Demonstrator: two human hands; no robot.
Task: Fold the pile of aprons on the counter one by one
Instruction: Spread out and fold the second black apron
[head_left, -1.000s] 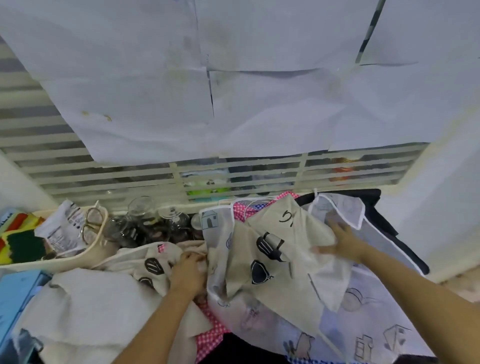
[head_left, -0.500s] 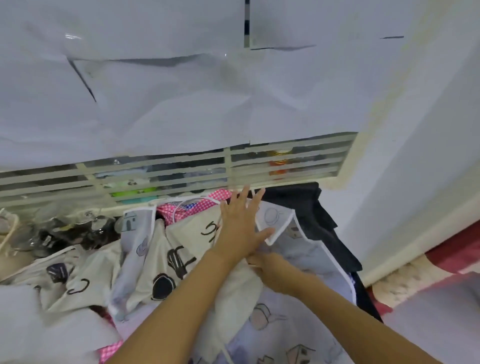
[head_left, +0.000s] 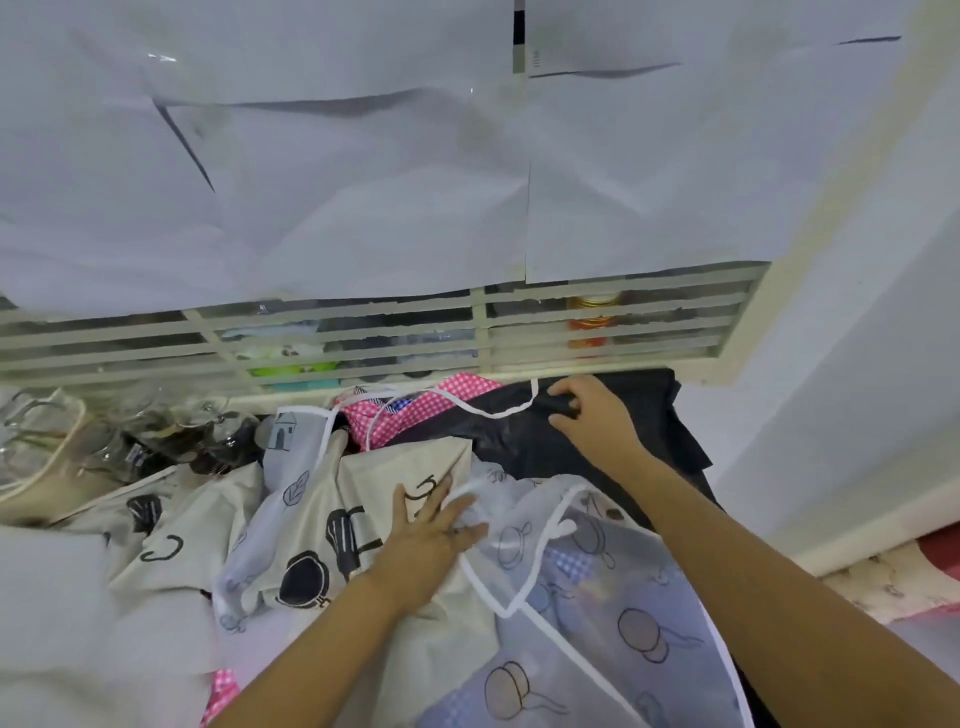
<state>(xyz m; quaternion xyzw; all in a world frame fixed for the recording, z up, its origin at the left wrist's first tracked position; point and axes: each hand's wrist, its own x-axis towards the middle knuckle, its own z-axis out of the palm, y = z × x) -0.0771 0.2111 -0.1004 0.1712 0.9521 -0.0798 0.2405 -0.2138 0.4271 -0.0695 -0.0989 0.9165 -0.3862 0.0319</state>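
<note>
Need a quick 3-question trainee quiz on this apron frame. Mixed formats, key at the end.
1. True or false: the left hand rests flat, fingers straight, on the beige apron.
2. What does the right hand grip? A) the pink checked cloth B) the black cloth C) a glass jar
3. Fill in: the clear apron with white trim lies to the ____ of the beige apron.

Key: 1 true; 2 B; 3 right.
</note>
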